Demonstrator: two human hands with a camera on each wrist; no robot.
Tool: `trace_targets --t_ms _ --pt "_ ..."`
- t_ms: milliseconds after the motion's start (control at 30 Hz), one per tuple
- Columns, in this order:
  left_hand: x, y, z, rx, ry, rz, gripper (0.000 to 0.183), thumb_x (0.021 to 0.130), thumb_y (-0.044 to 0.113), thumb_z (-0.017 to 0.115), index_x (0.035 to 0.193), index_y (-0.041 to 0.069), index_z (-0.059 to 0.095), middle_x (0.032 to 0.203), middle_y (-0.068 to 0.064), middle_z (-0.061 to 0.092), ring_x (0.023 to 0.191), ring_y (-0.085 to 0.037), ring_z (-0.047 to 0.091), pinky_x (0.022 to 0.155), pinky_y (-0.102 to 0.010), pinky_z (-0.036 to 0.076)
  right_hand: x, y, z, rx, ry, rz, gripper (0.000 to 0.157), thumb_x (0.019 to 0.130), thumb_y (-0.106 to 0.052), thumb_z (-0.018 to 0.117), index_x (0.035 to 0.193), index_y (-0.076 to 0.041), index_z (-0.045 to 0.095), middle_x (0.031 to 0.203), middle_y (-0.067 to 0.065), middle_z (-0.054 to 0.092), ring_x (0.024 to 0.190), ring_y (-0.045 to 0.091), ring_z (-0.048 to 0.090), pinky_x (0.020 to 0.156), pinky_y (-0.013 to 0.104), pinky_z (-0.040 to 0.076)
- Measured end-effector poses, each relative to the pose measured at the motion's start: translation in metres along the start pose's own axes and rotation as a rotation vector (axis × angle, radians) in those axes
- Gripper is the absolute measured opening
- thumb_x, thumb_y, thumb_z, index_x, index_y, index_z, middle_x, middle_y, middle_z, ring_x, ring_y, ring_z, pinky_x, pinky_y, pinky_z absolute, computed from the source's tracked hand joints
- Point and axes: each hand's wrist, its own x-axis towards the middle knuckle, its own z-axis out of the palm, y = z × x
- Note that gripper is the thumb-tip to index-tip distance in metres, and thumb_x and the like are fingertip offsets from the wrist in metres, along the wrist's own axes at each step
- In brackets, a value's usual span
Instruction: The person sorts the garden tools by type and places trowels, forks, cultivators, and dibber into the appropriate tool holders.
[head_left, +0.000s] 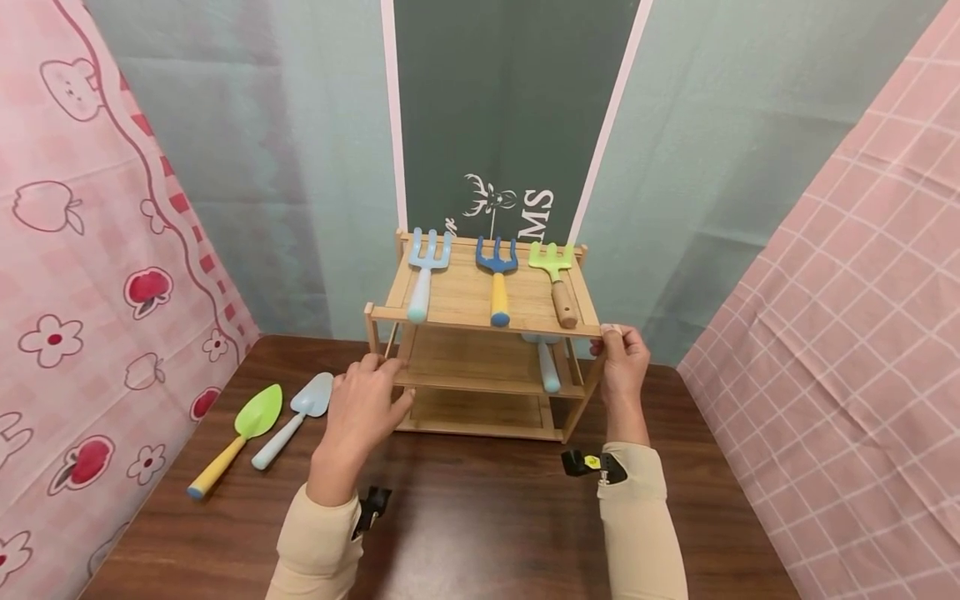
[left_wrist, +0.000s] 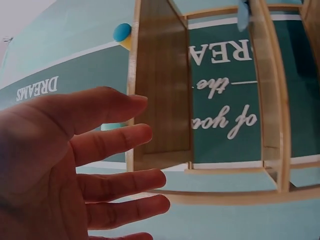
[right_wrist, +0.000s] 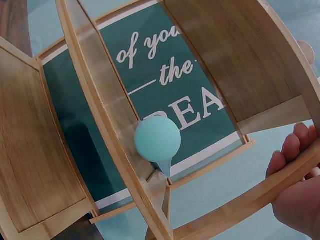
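Observation:
A three-tier wooden shelf (head_left: pixel 457 354) stands on the table against the backdrop. My right hand (head_left: pixel 624 362) grips its front right post near the top board; in the right wrist view the fingers (right_wrist: pixel 291 146) curl round the wood. At the front left post, my left hand (head_left: pixel 363 404) has its fingers spread loosely and holds nothing. On the top board lie a light blue hand fork (head_left: pixel 422 292), a dark blue fork with a yellow handle (head_left: pixel 499 292) and a green fork with a brown handle (head_left: pixel 562 302). A pale blue-handled tool (head_left: pixel 550 371) lies on the middle board, its head partly hidden.
Left of the shelf, a green trowel with a yellow handle (head_left: pixel 255 417) and a light blue trowel (head_left: pixel 300 417) lie on the dark wooden table (head_left: pixel 480 517). Pink patterned cloths (head_left: pixel 840 333) flank both sides, and a green printed backdrop (head_left: pixel 517 108) hangs behind.

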Motion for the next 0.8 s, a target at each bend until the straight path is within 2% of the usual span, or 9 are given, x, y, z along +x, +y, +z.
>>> trace_targets --t_ms 600,800 --pt "-0.024 -0.033 0.012 0.053 -0.018 -0.056 0.040 0.075 0.022 0.074 0.111 0.006 0.066 0.105 -0.022 0.056 0.091 -0.040 0.053 0.069 -0.056 0.039 -0.001 0.000 0.000 -0.002 -0.003 -0.005 0.019 0.087 0.002 0.056 0.070 -0.007 0.054 0.060 0.004 0.057 0.055 0.012 0.054 0.053 0.023 0.045" --pt "-0.031 -0.043 0.016 0.072 -0.038 -0.071 0.040 0.076 0.023 0.074 0.110 0.005 0.065 0.107 -0.023 0.055 0.096 -0.042 0.051 0.073 -0.059 0.037 0.000 0.001 0.000 -0.001 0.002 -0.011 0.019 0.087 0.003 0.055 0.070 -0.007 0.054 0.060 0.004 0.057 0.055 0.012 0.054 0.053 0.023 0.045"
